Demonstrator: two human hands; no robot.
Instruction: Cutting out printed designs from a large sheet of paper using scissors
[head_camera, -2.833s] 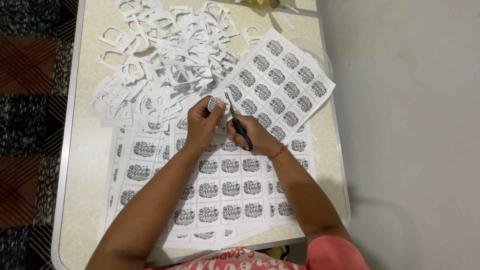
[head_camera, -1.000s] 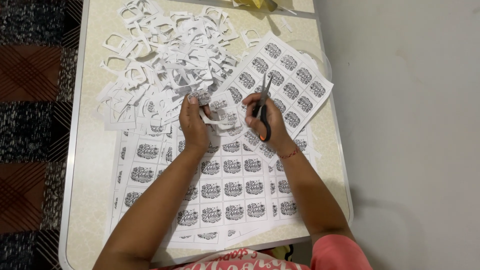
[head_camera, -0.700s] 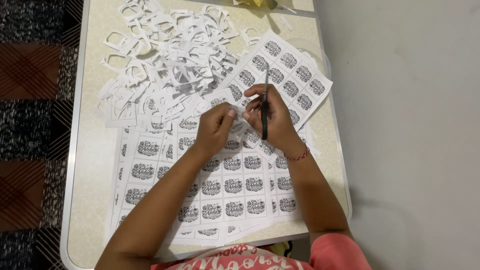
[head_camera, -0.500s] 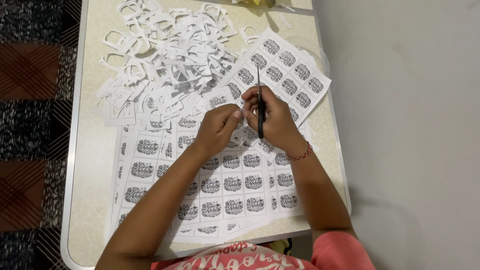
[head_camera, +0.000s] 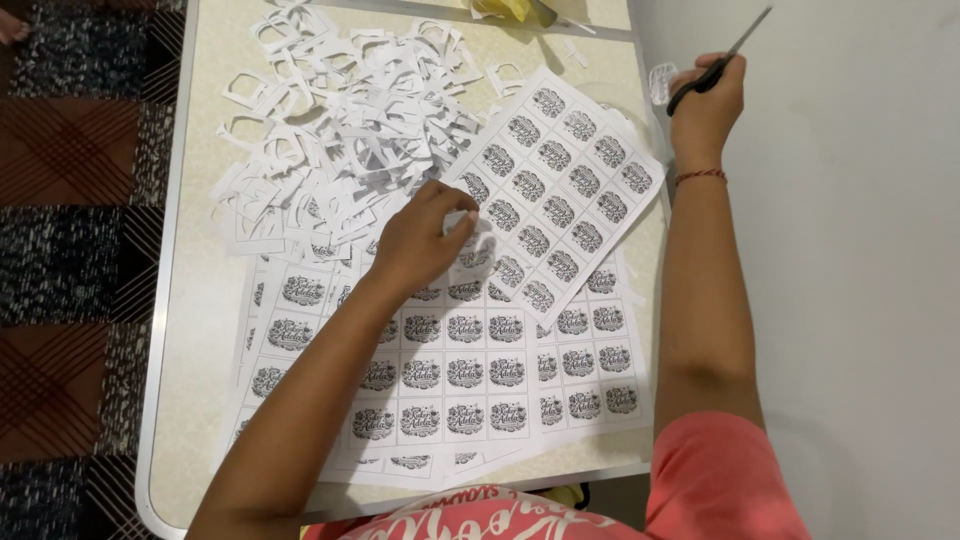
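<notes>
My left hand (head_camera: 420, 240) rests over the printed sheets, fingers pinched on a small white paper cut-out (head_camera: 468, 222) next to the pile of offcuts. My right hand (head_camera: 703, 105) is lifted off to the right, past the table's edge, and grips black-handled scissors (head_camera: 722, 58) whose blades point up and right. A sheet of printed labels (head_camera: 565, 185) lies at an angle under and beside my left hand. More label sheets (head_camera: 470, 375) lie flat nearer my body.
A big heap of white paper offcuts (head_camera: 340, 130) covers the far left of the beige table (head_camera: 205, 300). A yellow object (head_camera: 505, 8) and a small clear object (head_camera: 660, 82) sit at the far right. A patterned rug (head_camera: 70, 230) lies to the left.
My right hand has swung the scissors away from the sheets, up and out to the right. My left hand has stayed low over the sheets, near the offcut pile.
</notes>
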